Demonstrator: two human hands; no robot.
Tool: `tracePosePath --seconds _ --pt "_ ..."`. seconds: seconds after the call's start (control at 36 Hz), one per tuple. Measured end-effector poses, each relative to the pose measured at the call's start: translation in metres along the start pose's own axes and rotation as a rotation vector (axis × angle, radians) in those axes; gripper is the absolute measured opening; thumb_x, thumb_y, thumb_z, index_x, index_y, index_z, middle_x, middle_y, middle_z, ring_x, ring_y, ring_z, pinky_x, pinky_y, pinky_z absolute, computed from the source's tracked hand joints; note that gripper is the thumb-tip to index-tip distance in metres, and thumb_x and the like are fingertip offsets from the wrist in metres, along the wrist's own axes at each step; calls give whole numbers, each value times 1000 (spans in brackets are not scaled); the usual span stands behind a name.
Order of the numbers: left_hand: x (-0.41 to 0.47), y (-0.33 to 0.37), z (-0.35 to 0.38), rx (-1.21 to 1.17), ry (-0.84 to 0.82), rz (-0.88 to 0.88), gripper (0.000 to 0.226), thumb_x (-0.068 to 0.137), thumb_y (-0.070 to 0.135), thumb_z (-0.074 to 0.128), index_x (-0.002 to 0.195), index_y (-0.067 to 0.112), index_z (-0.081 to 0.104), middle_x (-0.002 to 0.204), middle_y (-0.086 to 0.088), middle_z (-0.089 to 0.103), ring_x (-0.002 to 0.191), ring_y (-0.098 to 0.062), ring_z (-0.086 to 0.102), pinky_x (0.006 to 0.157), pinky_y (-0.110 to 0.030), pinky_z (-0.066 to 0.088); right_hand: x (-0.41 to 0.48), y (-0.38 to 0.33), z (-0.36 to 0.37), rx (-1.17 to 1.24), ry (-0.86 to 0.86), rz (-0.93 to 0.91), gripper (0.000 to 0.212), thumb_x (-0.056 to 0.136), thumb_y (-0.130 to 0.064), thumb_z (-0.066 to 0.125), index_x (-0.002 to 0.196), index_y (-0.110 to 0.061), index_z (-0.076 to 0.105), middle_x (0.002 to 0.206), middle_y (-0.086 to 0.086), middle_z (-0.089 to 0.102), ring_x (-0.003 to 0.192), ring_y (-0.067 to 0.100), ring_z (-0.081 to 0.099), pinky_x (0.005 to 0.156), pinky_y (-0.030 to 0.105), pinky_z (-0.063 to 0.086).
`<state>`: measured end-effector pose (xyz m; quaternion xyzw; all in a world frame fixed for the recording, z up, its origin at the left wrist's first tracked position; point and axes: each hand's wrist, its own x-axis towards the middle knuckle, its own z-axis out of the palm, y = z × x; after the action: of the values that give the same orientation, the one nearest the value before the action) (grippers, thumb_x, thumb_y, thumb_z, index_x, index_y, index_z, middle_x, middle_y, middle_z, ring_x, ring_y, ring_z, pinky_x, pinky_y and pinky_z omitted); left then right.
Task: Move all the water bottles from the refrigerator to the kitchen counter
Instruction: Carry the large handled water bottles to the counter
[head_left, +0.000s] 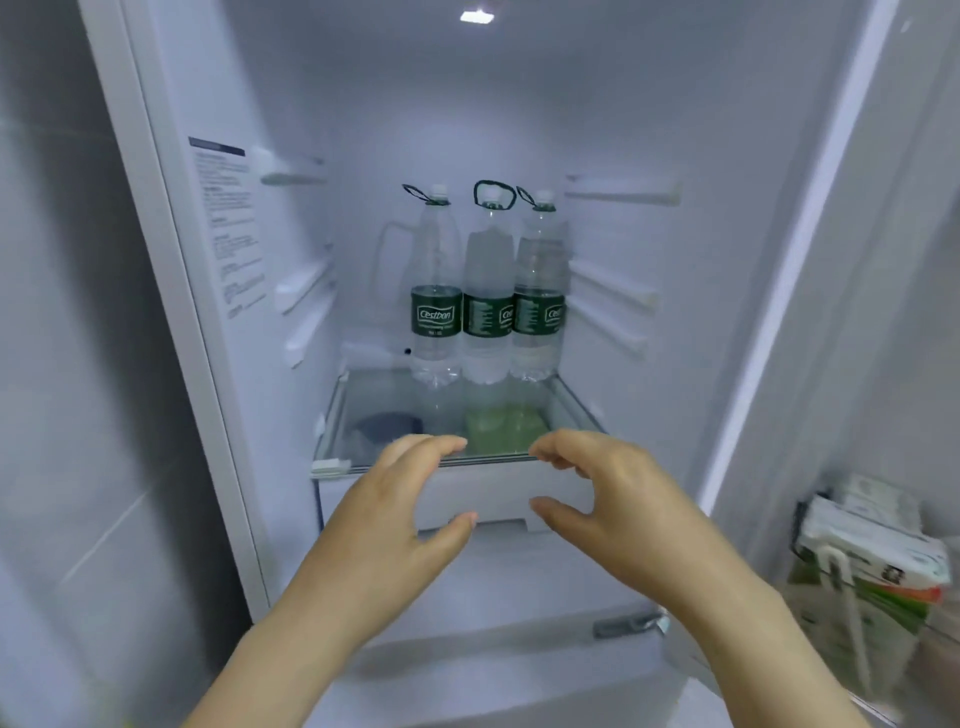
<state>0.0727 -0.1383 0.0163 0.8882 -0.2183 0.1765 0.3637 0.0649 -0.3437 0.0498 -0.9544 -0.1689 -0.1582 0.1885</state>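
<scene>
Fridge (363, 130) is open, light (477, 16) on at the top, a printed sticker (223, 223) on the left inner wall, bare shelf rails on both side walls. One glass shelf (332, 465) sits low in the compartment, w/ a white drawer (498, 488) right under it. Thru the glass a green thing (506, 428) and a dark blue thing (387, 423) show, both too blurred to name. On the right the door bin holds cartons (872, 561), white and green. Nothing stands btwn the hands and the bottles; the front half of the shelf is bare glass. Left hand (384, 514) and right hand (613, 499) are both out in front of the shelf's front edge, palms facing each other, fingers loosely curved, thumbs spread below, gripping nothing. Left fingertips overlap the shelf edge; can't tell if they touch it. The 3 bottles stand upright in a tight row at the back of the glass shelf, side by side, well beyond the hands: left bottle (436, 317), middle bottle (488, 312), right bottle (539, 312). Each is tall, clear plastic, w/ a dark green label, a white cap and a dark carry loop at the neck.
</scene>
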Motion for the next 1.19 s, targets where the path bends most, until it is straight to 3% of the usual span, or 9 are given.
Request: tracePosePath --seconds 0.17,0.39,0.56,0.64,0.78,1.06,1.19 --pt "37 -33 -8 12 42 15 50 83 33 66 128 42 45 128 29 42 115 16 38 95 -1 27 47 1 17 19 21 17 40 87 -30 65 125 -25 55 122 -13 59 112 4 52 94 15 38" --pt "95 -58 -9 33 111 -23 48 82 32 67 127 38 49 122 26 45 109 13 44 90 2 29 112 20 24 57 57 3 37 84 -27 68 120 -22 58 115 -10 63 110 8 56 94 26 45" --pt "136 -71 -8 78 177 -51 48 85 33 65 129 38 46 125 26 42 99 16 40 80 2 33 164 45 30 122 85 2 40 85 -32 68 123 -28 56 118 -14 60 109 2 54 98 26 45" --pt "159 -78 -6 94 209 -67 50 84 32 65 130 35 47 126 23 44 109 10 43 81 4 31 186 55 33 154 94 -6 39 85 -31 68 122 -29 56 118 -15 60 107 1 54 98 27 45" --pt "196 -87 -4 99 276 -74 50 83 28 67 129 30 50 121 20 46 115 1 45 100 -19 37 213 64 42 226 115 -11 40 84 -31 68 122 -29 56 118 -17 58 107 -1 53 98 28 46" --pt "279 -110 0 135 320 -72 54 83 26 67 133 19 47 131 3 50 120 -14 50 102 -32 41 251 85 51 235 140 -11 42 83 -27 70 124 -26 56 120 -16 58 108 -2 53 97 22 44" --pt "325 -119 -4 161 334 -66 60 84 27 67 137 16 41 135 -3 47 123 -18 48 104 -32 39 268 97 51 231 152 -8 40 83 -29 70 121 -30 57 117 -19 59 108 -4 53 98 21 44"
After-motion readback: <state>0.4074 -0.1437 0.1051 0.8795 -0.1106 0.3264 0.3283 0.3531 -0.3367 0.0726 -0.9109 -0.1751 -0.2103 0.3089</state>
